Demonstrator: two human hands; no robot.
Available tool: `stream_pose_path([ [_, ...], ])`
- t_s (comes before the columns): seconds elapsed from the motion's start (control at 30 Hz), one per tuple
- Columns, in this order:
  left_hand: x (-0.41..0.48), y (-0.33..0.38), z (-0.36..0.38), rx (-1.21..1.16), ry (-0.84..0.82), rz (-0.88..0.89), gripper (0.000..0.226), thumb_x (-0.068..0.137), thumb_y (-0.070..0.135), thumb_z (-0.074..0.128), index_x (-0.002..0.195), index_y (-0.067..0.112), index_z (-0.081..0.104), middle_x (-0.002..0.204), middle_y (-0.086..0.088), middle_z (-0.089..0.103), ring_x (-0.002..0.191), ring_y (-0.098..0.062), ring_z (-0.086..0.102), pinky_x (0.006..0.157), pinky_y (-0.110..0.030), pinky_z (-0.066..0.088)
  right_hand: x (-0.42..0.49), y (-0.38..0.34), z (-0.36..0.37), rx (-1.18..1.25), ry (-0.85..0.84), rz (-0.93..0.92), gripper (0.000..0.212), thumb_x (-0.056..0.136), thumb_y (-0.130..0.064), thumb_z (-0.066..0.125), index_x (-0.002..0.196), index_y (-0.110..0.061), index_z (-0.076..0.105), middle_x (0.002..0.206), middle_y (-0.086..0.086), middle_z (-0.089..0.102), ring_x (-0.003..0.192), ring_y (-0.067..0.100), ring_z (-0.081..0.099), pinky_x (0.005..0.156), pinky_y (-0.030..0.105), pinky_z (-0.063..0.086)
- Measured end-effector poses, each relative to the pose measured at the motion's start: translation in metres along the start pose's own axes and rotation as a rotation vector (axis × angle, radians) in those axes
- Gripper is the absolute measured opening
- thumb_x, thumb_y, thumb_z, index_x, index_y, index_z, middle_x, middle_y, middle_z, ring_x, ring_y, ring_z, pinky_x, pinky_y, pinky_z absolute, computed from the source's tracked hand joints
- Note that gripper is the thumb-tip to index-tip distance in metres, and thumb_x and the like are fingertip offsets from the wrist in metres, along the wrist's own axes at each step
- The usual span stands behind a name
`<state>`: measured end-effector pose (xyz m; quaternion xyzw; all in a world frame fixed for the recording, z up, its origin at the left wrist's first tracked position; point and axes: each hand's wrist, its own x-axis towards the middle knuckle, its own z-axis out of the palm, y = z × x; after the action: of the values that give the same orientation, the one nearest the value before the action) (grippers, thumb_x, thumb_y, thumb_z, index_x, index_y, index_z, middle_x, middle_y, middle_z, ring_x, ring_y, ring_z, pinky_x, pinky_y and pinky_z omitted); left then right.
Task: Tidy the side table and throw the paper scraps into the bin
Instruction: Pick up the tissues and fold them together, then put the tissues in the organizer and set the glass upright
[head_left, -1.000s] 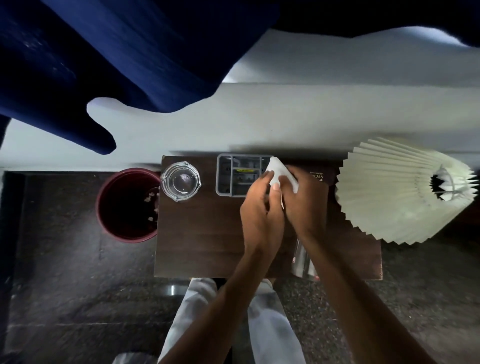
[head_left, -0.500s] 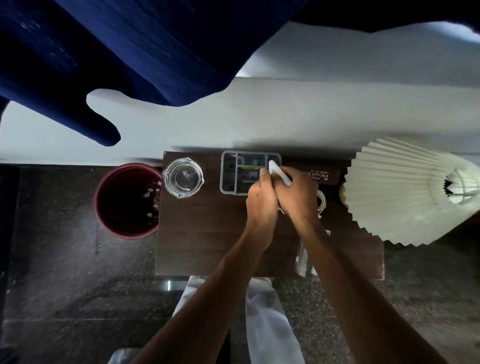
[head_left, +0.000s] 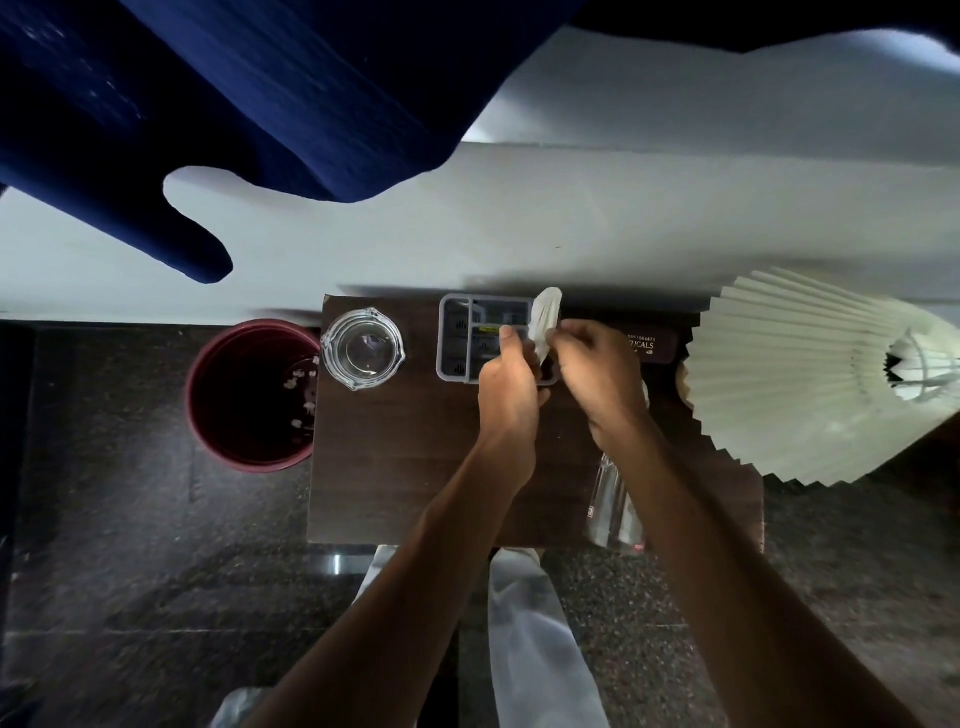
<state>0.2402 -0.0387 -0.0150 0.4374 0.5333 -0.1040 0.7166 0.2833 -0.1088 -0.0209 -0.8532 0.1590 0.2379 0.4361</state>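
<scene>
Paper scrap, one, two hands pinching

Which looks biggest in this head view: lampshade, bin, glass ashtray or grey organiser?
1. Lampshade, though nearer the camera.
2. Bin, though lower down on the floor.
3. Organiser and ashtray: too alike; hands cover part of the organiser.

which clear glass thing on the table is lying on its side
The clear glass bottle at the table's near right edge, under the right forearm; the round glass ashtray sits upright near the bin.
</scene>
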Motion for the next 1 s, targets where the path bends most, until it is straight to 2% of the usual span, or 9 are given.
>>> stream_pose_path([
  [0.17, 0.001, -0.009, -0.002, 0.029, -0.009, 0.011, 0.055, 0.107, 0.046, 0.032, 0.124, 0.008, 0.069, 0.117, -0.009, 0.073, 0.109, -0.02, 0.068, 0.091, -0.033, 0.057, -0.005, 0.01, -0.001, -0.026, -0.054, 0.005, 0.023, 0.092, -0.027, 0.061, 0.109, -0.022, 0.076, 0.1, -0.007, 0.076, 0.089, 0.007, 0.069, 0.081, 0.028, 0.055],
  [0.3, -0.004, -0.022, -0.007, 0.042, 0.016, 0.024, 0.05, 0.107, 0.045, 0.033, 0.113, 0.013, 0.072, 0.109, -0.004, 0.074, 0.096, -0.014, 0.066, 0.085, -0.031, 0.056, -0.016, 0.029, -0.01, -0.031, -0.013, -0.041, 0.024, 0.096, -0.023, 0.062, 0.118, -0.02, 0.071, 0.102, -0.015, 0.067, 0.081, -0.014, 0.056, 0.064, -0.001, 0.042],
  [0.37, -0.008, -0.033, -0.011, 0.06, 0.012, 0.029, 0.047, 0.107, 0.043, 0.034, 0.117, 0.015, 0.07, 0.111, -0.002, 0.073, 0.099, -0.015, 0.066, 0.09, -0.033, 0.056, -0.027, 0.044, -0.018, -0.047, 0.05, -0.079, 0.024, 0.096, -0.018, 0.063, 0.119, -0.017, 0.069, 0.102, -0.015, 0.065, 0.081, -0.017, 0.053, 0.066, -0.007, 0.04],
  [0.43, -0.013, -0.046, -0.013, 0.072, -0.006, 0.008, 0.042, 0.107, 0.04, 0.036, 0.12, 0.016, 0.069, 0.111, -0.002, 0.073, 0.101, -0.015, 0.066, 0.095, -0.036, 0.055, -0.042, 0.061, -0.027, -0.065, 0.114, -0.107, 0.023, 0.096, -0.014, 0.063, 0.118, -0.016, 0.07, 0.107, -0.011, 0.07, 0.084, -0.011, 0.06, 0.073, -0.003, 0.044],
  [0.53, -0.019, -0.068, -0.013, 0.15, -0.035, -0.01, 0.031, 0.106, 0.036, 0.042, 0.114, 0.022, 0.069, 0.11, -0.001, 0.072, 0.103, -0.016, 0.067, 0.097, -0.038, 0.055, -0.062, 0.089, -0.041, -0.114, 0.171, -0.133, 0.023, 0.096, -0.011, 0.061, 0.117, -0.011, 0.07, 0.113, 0.0, 0.073, 0.099, 0.008, 0.067, 0.087, 0.021, 0.053],
  [0.63, -0.023, -0.096, -0.012, 0.294, -0.077, 0.028, 0.02, 0.105, 0.03, 0.048, 0.105, 0.028, 0.068, 0.105, 0.002, 0.072, 0.104, -0.017, 0.068, 0.097, -0.039, 0.055, -0.079, 0.12, -0.053, -0.231, 0.155, -0.161, 0.025, 0.095, -0.008, 0.059, 0.12, -0.008, 0.067, 0.118, 0.007, 0.069, 0.109, 0.019, 0.064, 0.092, 0.032, 0.052],
  [0.7, -0.024, -0.114, -0.01, 0.393, -0.1, 0.039, 0.021, 0.104, 0.029, 0.051, 0.111, 0.023, 0.07, 0.104, 0.001, 0.072, 0.103, -0.019, 0.068, 0.094, -0.036, 0.056, -0.089, 0.138, -0.058, -0.281, 0.129, -0.137, 0.033, 0.094, -0.009, 0.061, 0.127, -0.009, 0.061, 0.128, 0.008, 0.062, 0.119, 0.022, 0.057, 0.099, 0.039, 0.05],
  [0.8, -0.025, -0.134, -0.004, 0.555, -0.126, 0.058, 0.026, 0.103, 0.026, 0.052, 0.123, 0.02, 0.068, 0.109, 0.003, 0.071, 0.102, -0.014, 0.067, 0.091, -0.028, 0.054, -0.098, 0.159, -0.063, -0.305, 0.115, -0.064, 0.053, 0.088, -0.013, 0.069, 0.138, -0.013, 0.051, 0.139, 0.01, 0.049, 0.128, 0.025, 0.047, 0.1, 0.042, 0.05],
  [1.0, -0.026, -0.16, 0.006, 0.632, -0.159, 0.052, 0.03, 0.101, 0.021, 0.056, 0.129, 0.015, 0.063, 0.12, -0.004, 0.072, 0.108, -0.018, 0.069, 0.098, -0.038, 0.055, -0.087, 0.18, -0.068, -0.24, 0.032, 0.05, 0.068, 0.087, -0.029, 0.072, 0.146, -0.02, 0.039, 0.143, 0.011, 0.047, 0.126, 0.026, 0.053, 0.097, 0.04, 0.052],
])
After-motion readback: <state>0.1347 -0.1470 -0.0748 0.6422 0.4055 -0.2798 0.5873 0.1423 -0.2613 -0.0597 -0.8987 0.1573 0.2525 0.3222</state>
